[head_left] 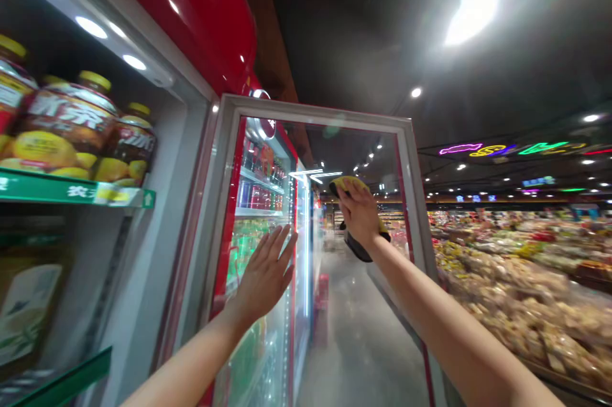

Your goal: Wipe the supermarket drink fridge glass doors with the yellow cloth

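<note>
A glass fridge door (315,110) with a grey frame stands swung out in front of me. My right hand (359,210) is on a yellow and dark grey cloth (358,247), which it presses against the glass in the upper right part of the pane. Part of the cloth is hidden behind my fingers and wrist. My left hand (268,276) is held up at the left part of the pane, fingers stretched out and holding nothing. Whether its palm touches the glass I cannot tell.
On the left, the red fridge (210,18) holds brown drink bottles (71,120) with yellow caps above a green shelf strip (52,187). Other lit fridges (261,184) show through the glass, beside a grey floor (342,330). Heaped produce (516,292) lies on the right.
</note>
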The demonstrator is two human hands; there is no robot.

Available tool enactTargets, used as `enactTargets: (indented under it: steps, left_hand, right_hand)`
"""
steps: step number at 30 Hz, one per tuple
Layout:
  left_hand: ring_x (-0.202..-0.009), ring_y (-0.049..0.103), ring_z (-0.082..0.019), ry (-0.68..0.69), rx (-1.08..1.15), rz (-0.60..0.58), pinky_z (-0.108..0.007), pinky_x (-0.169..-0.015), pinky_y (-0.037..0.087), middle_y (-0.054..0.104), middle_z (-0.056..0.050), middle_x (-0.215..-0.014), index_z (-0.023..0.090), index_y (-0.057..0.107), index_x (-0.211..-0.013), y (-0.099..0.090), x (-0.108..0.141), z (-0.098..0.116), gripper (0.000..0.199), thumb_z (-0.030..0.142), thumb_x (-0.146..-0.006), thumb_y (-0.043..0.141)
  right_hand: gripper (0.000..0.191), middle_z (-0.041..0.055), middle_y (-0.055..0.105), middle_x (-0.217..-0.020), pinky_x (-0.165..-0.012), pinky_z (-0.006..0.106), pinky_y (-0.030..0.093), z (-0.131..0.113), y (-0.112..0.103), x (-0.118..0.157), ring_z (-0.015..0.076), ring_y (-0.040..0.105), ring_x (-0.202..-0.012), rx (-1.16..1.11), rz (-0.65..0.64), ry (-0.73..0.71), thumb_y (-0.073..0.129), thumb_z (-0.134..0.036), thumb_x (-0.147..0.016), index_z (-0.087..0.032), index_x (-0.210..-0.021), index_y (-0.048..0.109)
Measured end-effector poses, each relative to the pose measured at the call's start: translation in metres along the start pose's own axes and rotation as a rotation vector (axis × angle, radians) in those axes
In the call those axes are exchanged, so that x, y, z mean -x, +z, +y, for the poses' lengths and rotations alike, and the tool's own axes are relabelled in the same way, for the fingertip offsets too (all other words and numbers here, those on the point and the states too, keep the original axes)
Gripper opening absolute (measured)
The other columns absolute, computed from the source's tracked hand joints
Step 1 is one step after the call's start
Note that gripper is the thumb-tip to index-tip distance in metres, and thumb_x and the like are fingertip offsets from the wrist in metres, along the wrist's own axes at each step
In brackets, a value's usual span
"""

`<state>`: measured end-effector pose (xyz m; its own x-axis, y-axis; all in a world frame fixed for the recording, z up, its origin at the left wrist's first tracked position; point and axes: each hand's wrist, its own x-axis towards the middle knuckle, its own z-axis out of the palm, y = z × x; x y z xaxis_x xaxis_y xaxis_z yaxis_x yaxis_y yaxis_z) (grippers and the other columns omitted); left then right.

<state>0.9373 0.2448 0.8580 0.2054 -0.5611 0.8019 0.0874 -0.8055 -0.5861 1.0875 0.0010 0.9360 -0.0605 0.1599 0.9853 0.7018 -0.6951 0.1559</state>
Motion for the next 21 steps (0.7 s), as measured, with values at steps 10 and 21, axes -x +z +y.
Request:
enactTargets:
  steps: [10, 21]
  left_hand:
    - [-0.156, 0.023, -0.028, -0.032, 0.076, 0.05, -0.052, -0.128, 0.022, 0.032, -0.011, -0.166, 0.023, 0.011, -0.164, 0.002, 0.035, -0.014, 0.072, 0.03, -0.101, 0.045]
    - [-0.157, 0.019, -0.028, -0.046, 0.068, -0.039, -0.054, -0.127, 0.02, 0.034, -0.012, -0.165, 0.023, 0.019, -0.162, -0.012, 0.046, -0.026, 0.069, 0.029, -0.1, 0.048]
  right_hand:
    - [0.049, 0.0071, 0.05, -0.156, -0.121, 0.052, 0.037, 0.006, -0.012, 0.074, 0.0268, 0.041, -0.148, 0.046, -0.139, -0.151, 0.041, -0.017, -0.1, -0.024, -0.145, 0.057]
    - [0.042, 0.0022, 0.059, -0.147, -0.121, 0.046, 0.036, -0.057, -0.006, 0.041, 0.0236, 0.048, -0.14, -0.111, -0.126, -0.281, 0.049, -0.015, -0.096, -0.029, -0.132, 0.068]
